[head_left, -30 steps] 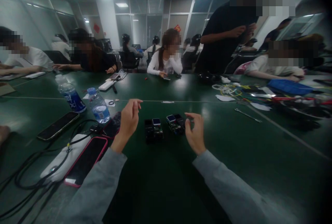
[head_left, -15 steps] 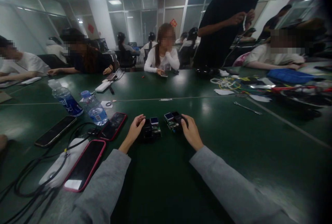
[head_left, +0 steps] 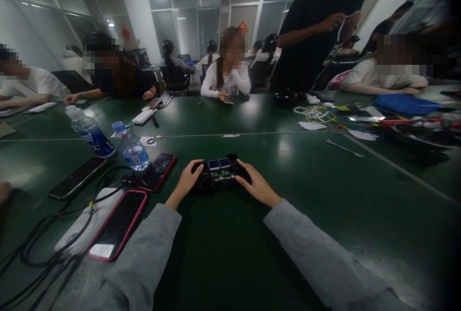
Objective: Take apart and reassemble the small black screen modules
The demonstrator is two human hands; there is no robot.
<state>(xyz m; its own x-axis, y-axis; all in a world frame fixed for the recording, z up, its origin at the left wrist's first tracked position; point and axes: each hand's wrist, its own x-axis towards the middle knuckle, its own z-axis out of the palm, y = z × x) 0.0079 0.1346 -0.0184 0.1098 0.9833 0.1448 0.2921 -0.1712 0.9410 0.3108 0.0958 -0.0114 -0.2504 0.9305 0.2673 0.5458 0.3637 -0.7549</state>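
Two small black devices with square screens and exposed green circuit boards sit side by side over the dark green table (head_left: pixel 223 244). My left hand (head_left: pixel 186 180) grips the outer side of the left device (head_left: pixel 212 173). On the other side, my right hand (head_left: pixel 257 182) holds the right device (head_left: pixel 230 169), thumb toward the front and fingers behind. The inner sides of the devices meet or nearly meet; whether they touch is too small to tell.
At left lie a pink-edged phone (head_left: pixel 118 224), a red-edged phone (head_left: pixel 158 172), a dark phone (head_left: pixel 77 177), a white power strip (head_left: pixel 86 224) with black cables and two bottles (head_left: pixel 133 150). A wrench (head_left: pixel 345 148) and tangled cables (head_left: pixel 317 113) lie at right. People sit across the table.
The right device has moved left with my right hand and turned, closing the gap to the left device. My left hand has stayed nearly in place.
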